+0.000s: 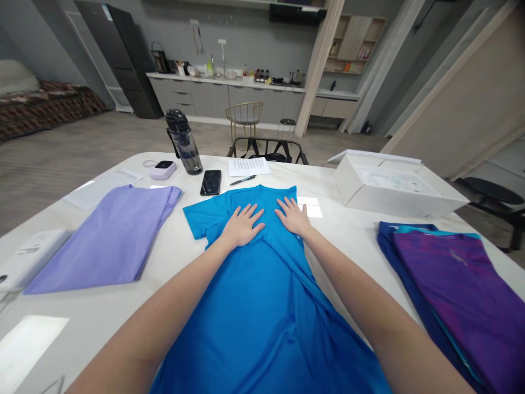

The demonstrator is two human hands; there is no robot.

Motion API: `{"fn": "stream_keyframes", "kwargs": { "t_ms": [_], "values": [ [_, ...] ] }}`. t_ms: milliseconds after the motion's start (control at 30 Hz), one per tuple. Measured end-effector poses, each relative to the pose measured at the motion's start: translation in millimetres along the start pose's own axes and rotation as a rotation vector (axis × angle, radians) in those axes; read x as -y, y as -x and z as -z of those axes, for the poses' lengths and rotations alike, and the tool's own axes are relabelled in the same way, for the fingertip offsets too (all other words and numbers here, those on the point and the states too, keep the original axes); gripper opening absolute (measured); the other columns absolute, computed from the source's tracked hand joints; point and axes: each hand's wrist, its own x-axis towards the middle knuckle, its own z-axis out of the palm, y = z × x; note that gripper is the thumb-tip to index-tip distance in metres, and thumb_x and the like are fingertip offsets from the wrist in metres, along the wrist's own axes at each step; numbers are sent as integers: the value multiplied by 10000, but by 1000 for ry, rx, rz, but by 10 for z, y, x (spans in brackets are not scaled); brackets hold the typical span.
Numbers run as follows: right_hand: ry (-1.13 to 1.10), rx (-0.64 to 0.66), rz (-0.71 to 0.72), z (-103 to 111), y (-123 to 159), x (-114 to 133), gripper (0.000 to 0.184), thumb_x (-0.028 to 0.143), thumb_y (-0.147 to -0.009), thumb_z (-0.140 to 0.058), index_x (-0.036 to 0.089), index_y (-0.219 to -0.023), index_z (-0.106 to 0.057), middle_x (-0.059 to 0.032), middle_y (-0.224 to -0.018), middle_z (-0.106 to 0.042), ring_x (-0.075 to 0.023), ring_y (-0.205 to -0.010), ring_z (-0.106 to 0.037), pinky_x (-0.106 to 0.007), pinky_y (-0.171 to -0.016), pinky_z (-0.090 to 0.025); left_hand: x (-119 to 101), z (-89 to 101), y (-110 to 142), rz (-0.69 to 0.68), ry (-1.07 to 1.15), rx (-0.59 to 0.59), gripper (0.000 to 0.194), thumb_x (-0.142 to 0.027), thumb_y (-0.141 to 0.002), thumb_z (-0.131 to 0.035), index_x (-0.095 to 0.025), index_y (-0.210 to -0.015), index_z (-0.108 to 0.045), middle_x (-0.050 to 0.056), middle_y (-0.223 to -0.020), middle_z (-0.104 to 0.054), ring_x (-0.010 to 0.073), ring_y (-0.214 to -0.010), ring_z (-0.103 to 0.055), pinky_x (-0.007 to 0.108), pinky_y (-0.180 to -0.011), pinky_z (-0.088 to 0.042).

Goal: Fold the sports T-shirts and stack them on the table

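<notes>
A bright blue T-shirt [254,295] is spread on the white table, its collar end away from me and its lower part toward my body. One short sleeve sticks out to the left; no sleeve shows spread out on the right. My left hand [243,225] rests flat on the shirt's upper part, fingers apart. Just right of it, my right hand [293,216] also presses flat on the cloth, fingers spread. Creases run down the right half of the shirt below my hands.
On the left of the table [172,262] lie a folded lavender garment [110,235] and a white box [33,257]. Beyond the shirt are a water bottle [184,142], phone [210,182], pen [243,180] and paper [249,166]. Rightward stand an open white box [394,186] and stacked folded garments [463,295].
</notes>
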Motion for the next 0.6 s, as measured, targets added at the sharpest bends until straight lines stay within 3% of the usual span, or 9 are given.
{"fn": "stream_keyframes", "kwargs": {
  "t_ms": [100,200,333,600],
  "values": [
    [9,4,-67,30,110,11,631,615,-1034,-245,339,-1601,-286,-41,-1688,-191,-336,-1545,-140,-727,-1169,-66,-2,12,2,-9,-16,4,647,-635,-1000,-303,-344,-1575,-353,16,-1673,-250,259,-1555,-187,494,-1266,-74],
    [-20,-28,-38,88,317,70,618,576,-1049,-244,303,-1601,-293,-61,-1682,-207,-324,-1544,-160,-719,-1173,-98,-6,13,0,-11,-26,9,665,-637,-1002,-280,-317,-1582,-345,36,-1677,-237,264,-1557,-180,501,-1263,-71],
    [-101,9,42,110,808,192,614,579,-1047,-265,296,-1589,-323,-66,-1675,-226,-315,-1540,-192,-695,-1178,-167,-17,15,0,-10,-27,12,644,-607,-1009,-304,-309,-1577,-355,45,-1675,-242,260,-1558,-175,504,-1261,-80],
    [-82,44,57,62,1717,286,640,605,-1036,-286,297,-1596,-311,-68,-1674,-226,-306,-1542,-191,-664,-1194,-162,-99,84,35,13,-52,-19,579,-520,-1007,-395,-309,-1547,-415,54,-1657,-295,270,-1551,-200,534,-1256,-80]
  ]
}}
